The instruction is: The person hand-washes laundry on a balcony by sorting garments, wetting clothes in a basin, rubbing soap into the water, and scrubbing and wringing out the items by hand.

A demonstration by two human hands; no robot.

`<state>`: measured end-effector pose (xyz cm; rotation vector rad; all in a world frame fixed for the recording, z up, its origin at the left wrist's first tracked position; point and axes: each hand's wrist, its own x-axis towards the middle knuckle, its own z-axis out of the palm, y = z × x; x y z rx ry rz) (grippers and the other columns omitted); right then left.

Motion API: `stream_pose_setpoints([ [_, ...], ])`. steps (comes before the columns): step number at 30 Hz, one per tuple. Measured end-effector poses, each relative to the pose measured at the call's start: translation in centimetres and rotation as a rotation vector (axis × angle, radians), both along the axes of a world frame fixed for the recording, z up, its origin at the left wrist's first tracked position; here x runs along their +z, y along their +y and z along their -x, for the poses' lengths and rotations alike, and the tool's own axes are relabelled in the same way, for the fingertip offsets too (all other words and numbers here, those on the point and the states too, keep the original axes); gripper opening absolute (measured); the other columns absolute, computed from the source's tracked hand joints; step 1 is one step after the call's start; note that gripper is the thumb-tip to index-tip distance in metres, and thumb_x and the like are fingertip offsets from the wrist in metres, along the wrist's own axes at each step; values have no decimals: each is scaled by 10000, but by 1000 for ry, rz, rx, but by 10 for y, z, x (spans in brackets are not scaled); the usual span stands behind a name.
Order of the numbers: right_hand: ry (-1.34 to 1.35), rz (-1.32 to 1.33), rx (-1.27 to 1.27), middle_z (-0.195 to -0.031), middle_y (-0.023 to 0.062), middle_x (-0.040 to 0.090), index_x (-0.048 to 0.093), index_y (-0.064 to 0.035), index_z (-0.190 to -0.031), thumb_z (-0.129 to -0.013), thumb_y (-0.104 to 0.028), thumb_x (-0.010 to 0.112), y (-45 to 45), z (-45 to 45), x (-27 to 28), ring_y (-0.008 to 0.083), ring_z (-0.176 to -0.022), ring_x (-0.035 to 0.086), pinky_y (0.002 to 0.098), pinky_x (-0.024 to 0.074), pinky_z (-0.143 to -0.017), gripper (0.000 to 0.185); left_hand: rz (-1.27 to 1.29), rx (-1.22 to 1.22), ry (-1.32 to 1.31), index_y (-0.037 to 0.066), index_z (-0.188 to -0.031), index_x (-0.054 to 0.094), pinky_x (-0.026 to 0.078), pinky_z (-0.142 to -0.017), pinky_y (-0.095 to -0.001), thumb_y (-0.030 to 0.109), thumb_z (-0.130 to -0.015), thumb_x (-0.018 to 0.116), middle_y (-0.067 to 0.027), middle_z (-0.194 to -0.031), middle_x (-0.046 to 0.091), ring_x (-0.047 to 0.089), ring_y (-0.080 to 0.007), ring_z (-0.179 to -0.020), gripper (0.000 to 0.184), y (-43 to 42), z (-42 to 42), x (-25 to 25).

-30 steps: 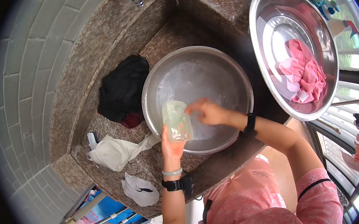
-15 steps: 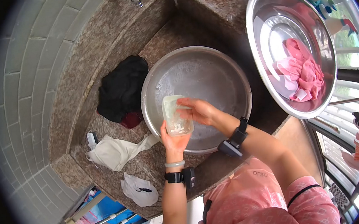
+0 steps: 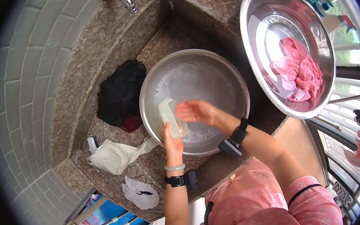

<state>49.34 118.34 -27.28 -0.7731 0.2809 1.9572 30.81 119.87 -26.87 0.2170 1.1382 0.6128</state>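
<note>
A small translucent plastic box [image 3: 167, 113] is held over the large metal basin [image 3: 141, 92], tipped on its side with its opening toward the right. My left hand [image 3: 173, 144] is closed around its lower end. Close by on the right, my right hand [image 3: 198, 112] has its fingers stretched out and slightly blurred, near the box's opening. Whether those fingers touch the box I cannot tell. Shallow water with some foam lies in the basin under both hands.
Left of the basin lie a black cloth [image 3: 121, 92], a beige cloth [image 3: 112, 156] and a white cloth [image 3: 140, 192]. A second metal basin [image 3: 251, 68] with pink clothes [image 3: 302, 74] stands at the right, near several bottles. A faucet [image 3: 126, 0] is at the top.
My left hand has turned the box from facing up onto its side. My right hand has come away from the box's inside, fingers straightened. The view has shifted slightly.
</note>
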Motion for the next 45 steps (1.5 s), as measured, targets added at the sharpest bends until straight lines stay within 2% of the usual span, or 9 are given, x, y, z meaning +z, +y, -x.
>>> stream_pose_setpoints([
  [6, -552, -379, 110, -1079, 50, 560, 478, -42, -1194, -917, -231, 512, -39, 47, 39, 129, -1036, 510, 294, 401, -911, 337, -594, -57, 319, 41, -1340, 315, 354, -967, -350, 114, -859, 548, -119, -1258, 441, 423, -225, -1172, 540, -8, -22, 45],
  [9, -362, -215, 60, -1033, -12, 563, 496, -67, -1159, -920, -222, 517, -47, 58, 45, 92, -977, 507, 250, 395, -866, 286, -1131, -308, 760, 12, -1354, 271, 278, -1031, -385, 60, -811, 609, -161, -1370, 299, 366, -254, -1221, 642, -13, -14, 60],
  [13, -8, -151, -90, -981, -39, 584, 549, -98, -1055, -915, -234, 526, -52, 55, 40, 65, -937, 505, 214, 375, -851, 197, -1246, -322, 878, 17, -1362, 259, 260, -1028, -405, 87, -810, 609, -161, -1373, 298, 327, -262, -1246, 657, -21, -12, 73],
  [17, -282, -92, -21, -960, -54, 593, 574, -117, -1040, -914, -239, 528, -34, 21, 57, 65, -923, 513, 243, 382, -853, 180, -1071, -230, 770, 26, -1369, 250, 261, -1002, -392, 136, -833, 586, -129, -1385, 297, 319, -246, -1240, 642, -27, 6, 80],
  [22, -2017, -428, -161, -727, 71, 633, 654, -62, -808, -785, -130, 644, 21, -45, 106, 170, -665, 590, 296, 369, -769, 73, -1039, -248, 1029, 47, -1337, 298, 272, -998, -406, 129, -825, 610, -136, -1411, 260, 264, -279, -1295, 606, -30, 84, 93],
  [26, -2414, -354, -374, -723, 75, 590, 634, -65, -852, -767, -65, 633, 68, -93, 123, 250, -719, 556, 350, 381, -725, 85, -1142, -313, 1478, 47, -1324, 337, 295, -985, -458, 150, -799, 638, -197, -1390, 260, 280, -352, -1275, 614, -31, 168, 102],
  [36, -2488, -221, -617, -1004, 141, 555, 617, -48, -1049, -723, 115, 539, 100, -161, 84, 304, -961, 535, 360, 440, -817, 373, -676, -517, 1785, 63, -1300, 382, 309, -962, -515, 395, -608, 766, -266, -1297, 336, 323, -432, -1203, 859, -76, 274, 85],
  [42, -2642, -455, -376, -1221, 126, 490, 504, -82, -1221, -727, 23, 601, 83, -101, 113, 281, -1168, 436, 456, 275, -1009, 514, -628, -377, 1663, 6, -1059, 501, 370, -858, -469, 233, -599, 784, -217, -1067, 480, 455, -393, -1002, 586, -61, 261, 107],
  [45, -2069, -678, -131, -1139, 128, 542, 525, -55, -1161, -733, 19, 612, 44, -43, 109, 284, -1085, 502, 407, 347, -958, 443, -704, -210, 1467, -7, -982, 530, 409, -794, -385, 130, -655, 740, -153, -939, 523, 515, -300, -880, 413, -56, 244, 127],
])
